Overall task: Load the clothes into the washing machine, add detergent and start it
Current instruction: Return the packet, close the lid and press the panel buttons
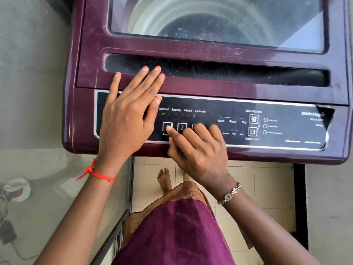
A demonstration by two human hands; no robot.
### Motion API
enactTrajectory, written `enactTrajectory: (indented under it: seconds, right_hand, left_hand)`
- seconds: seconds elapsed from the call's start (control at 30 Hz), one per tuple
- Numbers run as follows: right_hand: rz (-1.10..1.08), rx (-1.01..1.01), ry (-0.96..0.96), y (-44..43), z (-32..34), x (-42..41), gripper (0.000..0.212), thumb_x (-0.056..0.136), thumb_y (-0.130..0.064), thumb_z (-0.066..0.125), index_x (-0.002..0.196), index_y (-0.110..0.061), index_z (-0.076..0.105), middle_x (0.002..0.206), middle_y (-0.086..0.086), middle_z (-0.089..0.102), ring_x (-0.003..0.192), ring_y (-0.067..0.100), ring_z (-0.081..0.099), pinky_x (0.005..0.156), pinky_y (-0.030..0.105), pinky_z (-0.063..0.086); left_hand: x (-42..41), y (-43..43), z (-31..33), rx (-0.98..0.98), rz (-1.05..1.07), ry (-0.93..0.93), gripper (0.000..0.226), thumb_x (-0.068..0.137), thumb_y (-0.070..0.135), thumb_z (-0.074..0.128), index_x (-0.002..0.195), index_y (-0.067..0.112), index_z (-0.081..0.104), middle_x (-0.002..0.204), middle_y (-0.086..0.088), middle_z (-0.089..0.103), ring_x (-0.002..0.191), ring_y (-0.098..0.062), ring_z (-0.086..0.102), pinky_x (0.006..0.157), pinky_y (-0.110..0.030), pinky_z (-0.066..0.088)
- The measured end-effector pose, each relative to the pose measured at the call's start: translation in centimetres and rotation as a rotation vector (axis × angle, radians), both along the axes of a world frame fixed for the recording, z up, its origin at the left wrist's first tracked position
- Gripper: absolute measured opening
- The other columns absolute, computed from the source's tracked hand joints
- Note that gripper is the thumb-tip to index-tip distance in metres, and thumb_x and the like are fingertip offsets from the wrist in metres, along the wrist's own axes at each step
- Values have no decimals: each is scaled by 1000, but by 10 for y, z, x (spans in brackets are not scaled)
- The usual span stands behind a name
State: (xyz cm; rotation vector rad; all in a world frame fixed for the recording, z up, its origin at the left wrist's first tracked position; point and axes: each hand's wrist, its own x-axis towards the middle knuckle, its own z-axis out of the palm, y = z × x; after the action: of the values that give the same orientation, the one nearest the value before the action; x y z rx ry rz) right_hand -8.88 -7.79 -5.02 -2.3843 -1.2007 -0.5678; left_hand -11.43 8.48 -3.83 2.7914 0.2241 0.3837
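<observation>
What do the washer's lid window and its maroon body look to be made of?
Lid window: likely glass or clear plastic; the drum shows through it, with pale reflections. Maroon body: probably glossy moulded plastic; it has rounded edges and a dusty sheen.

My left hand lies on the washing machine's near left; my right hand, beside it, touches the control panel.
</observation>
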Motion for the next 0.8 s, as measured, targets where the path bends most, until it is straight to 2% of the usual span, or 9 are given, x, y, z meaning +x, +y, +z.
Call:
enactTrajectory:
  seconds: [0.1, 0.2, 0.37, 0.53, 0.6, 0.7, 0.8]
  right_hand:
    - [13, 49, 91, -2, 2, 0, 23, 90, -23, 55, 94, -12, 75, 54, 0, 48, 54, 20, 42, 54, 32, 30]
    - [15, 176, 198, -14, 8, 0, 26, 92, -18, 51, 96, -4, 73, 55, 4, 48, 55, 20, 41, 53, 33, 32]
    - [-168, 361, 226, -56, 15, 17, 22, 88, -6, 53, 87, 6, 71, 52, 10, 47, 48, 23, 40, 45, 34, 36]
    - [-264, 335, 171, -88, 11, 42, 23, 89, -3, 52, 83, 8, 71, 51, 10, 44, 49, 21, 36, 49, 28, 30]
    - [-275, 334, 167, -92, 10, 49, 23, 87, -1, 52, 77, 7, 71, 52, 4, 36, 51, 17, 32, 54, 22, 25]
    - [-250, 315, 156, -92, 7, 53, 26, 84, 2, 53, 61, 5, 65, 58, -3, 29, 52, 15, 28, 55, 19, 21]
    - [-263, 297, 139, -92, 4, 54, 31, 83, 2, 52, 54, 5, 59, 50, 4, 32, 52, 16, 28, 54, 20, 21]
  left_hand:
    - [0, -1, 0, -6, 5, 2, 39, 100, 24, 36, 137, 16, 47, 144, 5, 42, 137, -11, 34, 117, -44, 17]
    - [-1, -1, 1, -4, 6, 6, 40, 100, 25, 36, 138, 16, 46, 144, 6, 40, 137, -10, 33, 117, -45, 16]
    - [-1, 0, 1, -6, -5, 25, 41, 100, 25, 35, 139, 17, 44, 145, 6, 38, 138, -12, 32, 117, -45, 14]
    - [-1, 0, 1, -9, 0, 29, 40, 100, 25, 35, 139, 17, 44, 146, 7, 38, 138, -12, 32, 117, -44, 13]
    - [-1, 1, 1, -8, 0, 29, 40, 101, 26, 35, 139, 18, 44, 146, 7, 38, 138, -11, 31, 117, -43, 13]
    - [-1, 1, 0, -6, -2, 26, 40, 101, 26, 34, 139, 17, 44, 145, 7, 38, 138, -11, 32, 117, -43, 13]
    - [0, 0, 0, -12, 2, 19, 40, 101, 26, 34, 138, 16, 45, 145, 7, 37, 138, -10, 31, 116, -42, 12]
